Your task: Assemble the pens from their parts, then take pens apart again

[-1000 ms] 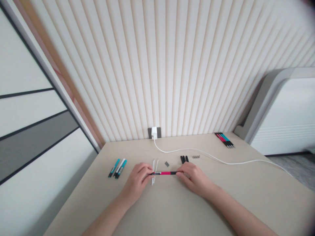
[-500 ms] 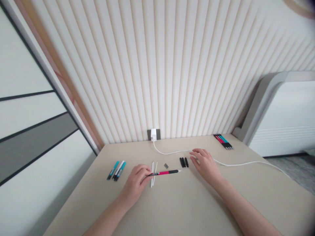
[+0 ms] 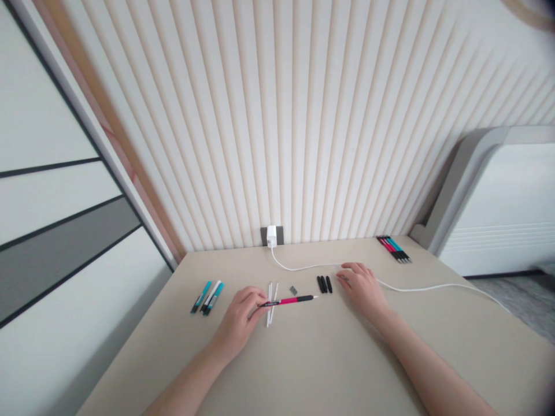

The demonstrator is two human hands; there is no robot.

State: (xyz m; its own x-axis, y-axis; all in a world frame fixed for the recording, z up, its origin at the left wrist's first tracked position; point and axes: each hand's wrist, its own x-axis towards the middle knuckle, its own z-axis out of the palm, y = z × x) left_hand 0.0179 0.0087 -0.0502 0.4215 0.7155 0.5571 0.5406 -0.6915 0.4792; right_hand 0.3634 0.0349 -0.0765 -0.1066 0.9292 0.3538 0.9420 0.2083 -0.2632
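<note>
1. The pink-and-black pen (image 3: pixel 288 300) is pinched by the left hand (image 3: pixel 241 316), pointing toward three o'clock.
2. Seemingly light and stiff, it is best held by the black grip (image 3: pixel 304 299).
3. For the right hand (image 3: pixel 362 287), grasp cannot be told.

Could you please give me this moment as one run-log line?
left hand: holding pink-and-black pen over thin white rods | right hand: at small silver pieces, grip unclear | nearby: three black pen grips
</note>
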